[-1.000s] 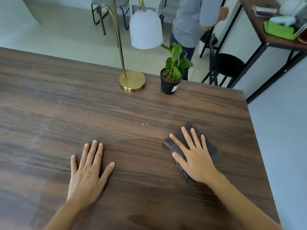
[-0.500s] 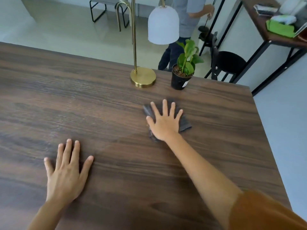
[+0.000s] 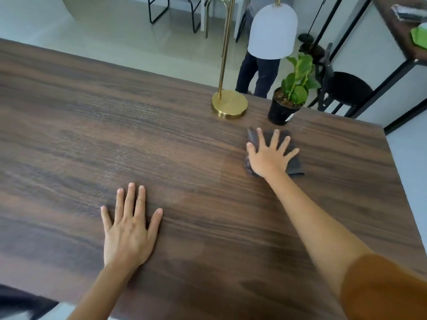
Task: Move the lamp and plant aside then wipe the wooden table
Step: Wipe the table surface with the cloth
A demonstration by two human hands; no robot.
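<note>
The dark wooden table (image 3: 115, 135) fills the view. A brass lamp (image 3: 229, 105) with a white shade (image 3: 272, 31) stands at the far edge. Just right of it is a small green plant (image 3: 297, 82) in a black pot (image 3: 280, 112). My right hand (image 3: 269, 155) lies flat with spread fingers on a dark grey cloth (image 3: 294, 163), pressing it to the table just in front of the pot and lamp base. Nearer to me, my left hand (image 3: 129, 232) rests flat on the bare wood, fingers apart, holding nothing.
Another person (image 3: 256, 72) stands on the floor just behind the table, behind the lamp. A black stool (image 3: 346, 91) and a dark shelf unit (image 3: 402, 26) are at the far right. Chair legs (image 3: 173, 10) show at the back. The table's right edge is close to the cloth.
My right hand has slid the cloth away from me, from the near right of the table up to just in front of the plant and lamp. My left hand stays flat.
</note>
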